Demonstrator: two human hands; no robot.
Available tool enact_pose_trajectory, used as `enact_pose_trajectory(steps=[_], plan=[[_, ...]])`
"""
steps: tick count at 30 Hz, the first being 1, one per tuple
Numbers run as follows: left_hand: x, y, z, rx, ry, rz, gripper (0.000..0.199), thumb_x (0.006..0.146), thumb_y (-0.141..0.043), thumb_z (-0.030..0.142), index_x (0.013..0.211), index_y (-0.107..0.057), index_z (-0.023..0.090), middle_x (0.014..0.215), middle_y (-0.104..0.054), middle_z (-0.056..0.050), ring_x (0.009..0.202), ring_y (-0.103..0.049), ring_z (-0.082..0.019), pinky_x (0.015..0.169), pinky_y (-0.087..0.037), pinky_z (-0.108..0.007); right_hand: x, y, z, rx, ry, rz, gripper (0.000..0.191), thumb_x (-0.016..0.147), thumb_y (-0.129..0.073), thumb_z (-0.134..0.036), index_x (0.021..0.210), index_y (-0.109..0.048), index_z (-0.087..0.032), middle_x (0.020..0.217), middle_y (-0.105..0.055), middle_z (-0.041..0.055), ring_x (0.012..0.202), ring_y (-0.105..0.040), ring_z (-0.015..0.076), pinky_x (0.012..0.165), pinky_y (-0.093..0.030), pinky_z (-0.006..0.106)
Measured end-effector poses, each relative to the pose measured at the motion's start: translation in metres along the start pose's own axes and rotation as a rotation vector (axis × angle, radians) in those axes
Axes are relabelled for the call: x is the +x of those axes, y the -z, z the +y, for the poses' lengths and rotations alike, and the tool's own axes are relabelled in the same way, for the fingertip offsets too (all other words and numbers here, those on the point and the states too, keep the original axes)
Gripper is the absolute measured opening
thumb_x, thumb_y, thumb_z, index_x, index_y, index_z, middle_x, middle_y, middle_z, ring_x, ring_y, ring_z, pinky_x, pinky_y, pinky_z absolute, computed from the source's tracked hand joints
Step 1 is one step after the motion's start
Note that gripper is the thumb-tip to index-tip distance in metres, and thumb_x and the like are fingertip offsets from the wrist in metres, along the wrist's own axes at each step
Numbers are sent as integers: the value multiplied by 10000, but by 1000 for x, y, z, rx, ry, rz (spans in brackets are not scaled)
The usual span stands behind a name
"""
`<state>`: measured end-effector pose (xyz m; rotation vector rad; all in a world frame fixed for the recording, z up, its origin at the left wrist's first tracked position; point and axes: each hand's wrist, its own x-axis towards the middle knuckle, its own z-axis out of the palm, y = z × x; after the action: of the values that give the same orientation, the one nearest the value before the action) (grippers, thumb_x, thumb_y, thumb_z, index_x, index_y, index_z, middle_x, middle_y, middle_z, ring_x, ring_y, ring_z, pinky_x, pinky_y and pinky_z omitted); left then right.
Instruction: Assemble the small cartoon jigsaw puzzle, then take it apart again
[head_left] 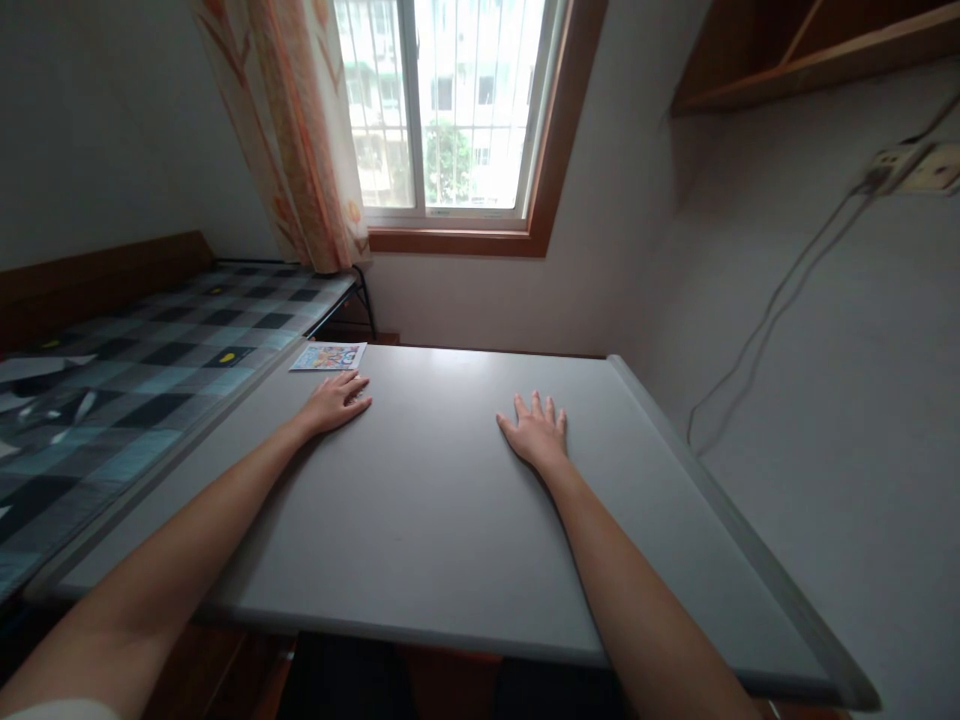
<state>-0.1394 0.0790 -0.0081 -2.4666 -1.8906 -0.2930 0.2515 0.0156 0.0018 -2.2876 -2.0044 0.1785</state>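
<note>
My left hand (333, 402) rests on the pale grey table (435, 500), its fingers stretched out and pointing toward the far right. Just beyond its fingers, at the table's far left corner, lies a small colourful printed card or booklet (328, 356). My right hand (535, 432) is flat on the tabletop, right of the middle, with the fingers spread apart. Neither hand holds anything. Both forearms reach in from the near edge.
A bed with a checked cover (225, 330) stands along the left side, with papers and clear plastic (56, 415) on it. A curtain (300, 130) hangs beside the window (450, 110). On the right wall are a cable (765, 310), sockets (892, 168) and a wooden shelf (825, 70).
</note>
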Motion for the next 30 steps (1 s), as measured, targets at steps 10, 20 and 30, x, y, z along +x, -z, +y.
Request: enact_pose_trajectory(steps=[10, 20, 30], plan=[[30, -11, 87, -100, -32, 18, 549, 910, -414, 517, 1355, -522, 215, 1484, -419, -107, 1388, -345, -287, 1134, -261, -482, -1, 0, 0, 13, 3, 4, 694, 920, -272, -609, 1509, -265, -244, 1589, -179, 122, 1455, -108, 338, 1145, -80, 520], [67, -28, 187, -174, -192, 56, 390, 943, -424, 383, 1268, -593, 250, 1440, -481, -76, 1343, -408, -255, 1129, -293, -449, -2, 1, -2, 7, -5, -2, 694, 918, -267, -610, 1511, -262, -248, 1590, -175, 115, 1457, -101, 337, 1146, -72, 525], [41, -13, 176, -101, -128, 231, 561, 935, -391, 547, 1415, -449, 263, 1528, -354, -64, 1420, -272, -292, 1159, -206, -471, -2, 0, 0, 19, 4, 6, 694, 916, -277, -614, 1508, -269, -251, 1591, -175, 113, 1457, -102, 337, 1148, -76, 519]])
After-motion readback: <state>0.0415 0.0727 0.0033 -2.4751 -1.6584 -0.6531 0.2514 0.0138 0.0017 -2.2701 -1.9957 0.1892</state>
